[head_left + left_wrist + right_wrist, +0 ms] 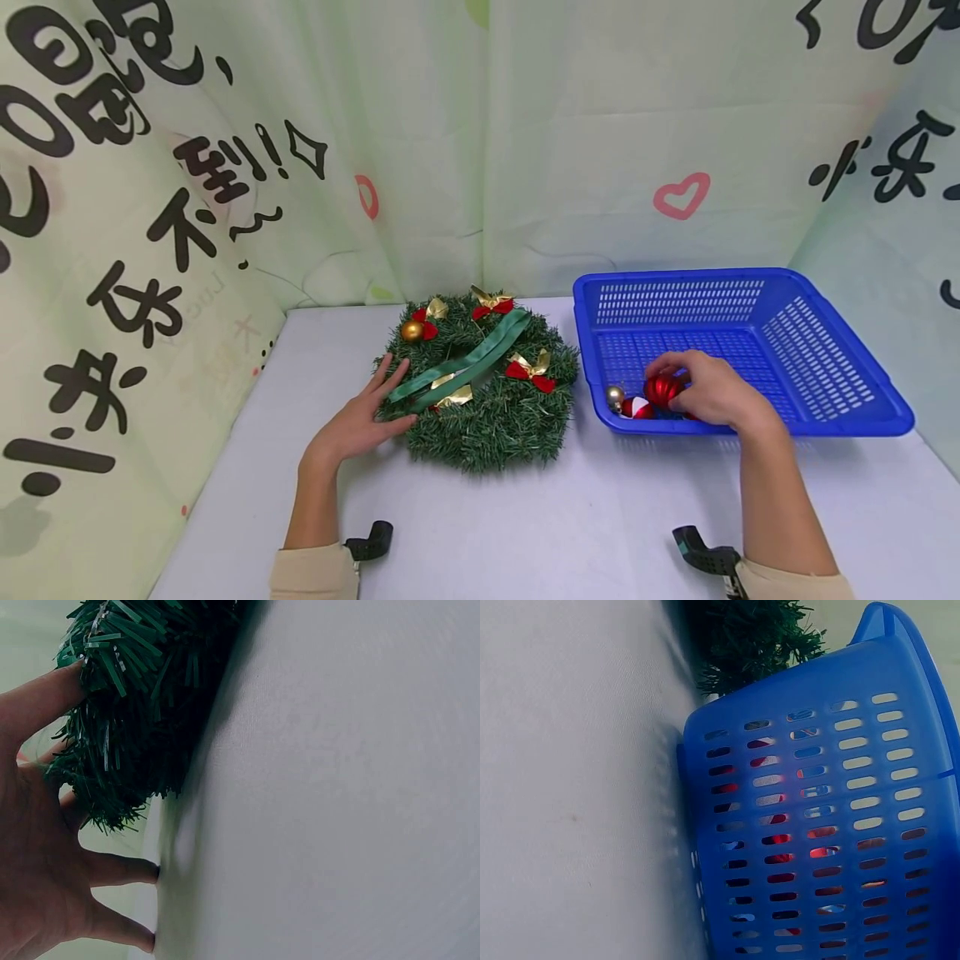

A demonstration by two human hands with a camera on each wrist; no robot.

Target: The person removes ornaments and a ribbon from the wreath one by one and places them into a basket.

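A green Christmas wreath (487, 433) lies on the table, dressed with red and gold bows (531, 372), a gold bauble (412, 331) and a green ribbon (480, 354) across its middle. My left hand (367, 421) rests with spread fingers at its left edge; in the left wrist view, the thumb touches the needles (127, 697) and two fingertips meet the table. Inside the blue basket (675, 282), my right hand (708, 387) holds a ribbed red bauble (662, 389) in curled fingers. The basket's slotted wall (795, 690) mostly hides that hand in the right wrist view.
Near the held bauble, a small gold bauble (615, 397) and a red and white ornament (637, 407) lie in the basket's front left corner. The basket stands just right of the wreath. A printed curtain (570, 167) hangs behind the white table (555, 525).
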